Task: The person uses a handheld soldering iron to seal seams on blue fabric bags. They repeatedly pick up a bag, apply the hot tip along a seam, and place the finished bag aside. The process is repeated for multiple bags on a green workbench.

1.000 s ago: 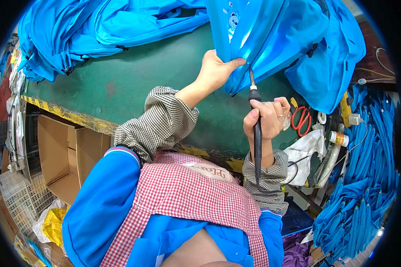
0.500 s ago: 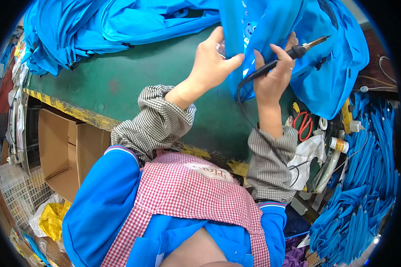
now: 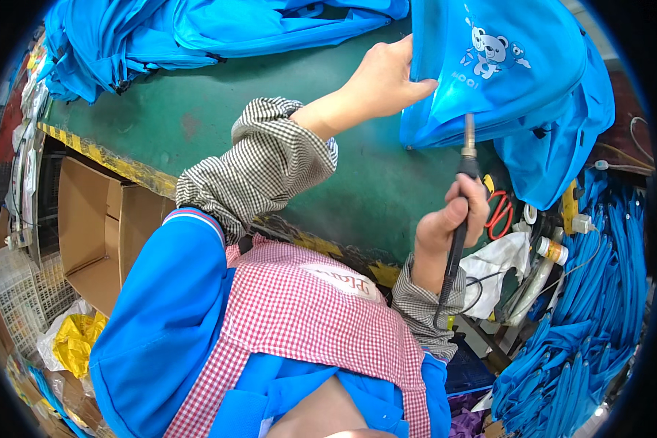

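Observation:
My left hand (image 3: 384, 82) grips the left edge of a bright blue fabric piece (image 3: 536, 95) with printed white cartoon bears, lifted at the top of the green table (image 3: 285, 109); some of my fingertips are hidden behind it. My right hand (image 3: 452, 215) is closed round the black handle of a soldering-iron-like tool (image 3: 469, 146), upright in the view, its metal tip at the lower part of the fabric just right of my left thumb. A black cord runs down from the handle. More blue fabric (image 3: 555, 168) hangs behind the printed piece at the right.
A blue fabric heap (image 3: 109, 51) lies along the back left. Red scissors (image 3: 498, 215), a white cloth (image 3: 489, 270) and a small bottle (image 3: 552, 251) lie at the right, beside stacked blue pieces (image 3: 591, 306). A cardboard box (image 3: 87, 233) stands below the table's left front.
My left hand and the blue piece have moved right and turned, showing the bear print larger. My right hand rose with the tool, then came back down, its tip again at the fabric.

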`<state>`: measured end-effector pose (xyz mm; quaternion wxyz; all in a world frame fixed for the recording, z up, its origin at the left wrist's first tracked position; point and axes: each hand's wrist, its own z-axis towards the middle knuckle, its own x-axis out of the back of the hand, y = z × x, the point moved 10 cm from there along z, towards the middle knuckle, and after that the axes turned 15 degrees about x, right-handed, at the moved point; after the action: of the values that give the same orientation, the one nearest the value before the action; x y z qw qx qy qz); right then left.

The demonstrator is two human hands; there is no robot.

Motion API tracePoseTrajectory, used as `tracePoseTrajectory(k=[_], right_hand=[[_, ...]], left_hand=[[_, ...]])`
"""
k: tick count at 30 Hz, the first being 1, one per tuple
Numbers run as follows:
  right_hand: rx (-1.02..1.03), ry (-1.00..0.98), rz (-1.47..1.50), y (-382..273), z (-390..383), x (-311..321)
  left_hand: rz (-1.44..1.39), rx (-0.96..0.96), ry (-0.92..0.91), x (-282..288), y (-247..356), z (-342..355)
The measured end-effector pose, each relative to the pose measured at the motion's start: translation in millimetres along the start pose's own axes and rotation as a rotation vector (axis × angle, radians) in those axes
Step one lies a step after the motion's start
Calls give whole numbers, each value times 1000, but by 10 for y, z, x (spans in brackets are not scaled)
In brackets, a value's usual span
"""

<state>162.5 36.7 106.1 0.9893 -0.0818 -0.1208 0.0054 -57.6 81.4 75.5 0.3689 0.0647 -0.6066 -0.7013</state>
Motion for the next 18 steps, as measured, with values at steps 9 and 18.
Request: tracePoseTrajectory(k=[9,18], right_hand=[[107,-153,43,-43,-54,-226],[-24,-71,64,88,67,-37]], left_hand=[[-71,61,-45,-49,13,8],[-232,-152,159,193,75,-121]])
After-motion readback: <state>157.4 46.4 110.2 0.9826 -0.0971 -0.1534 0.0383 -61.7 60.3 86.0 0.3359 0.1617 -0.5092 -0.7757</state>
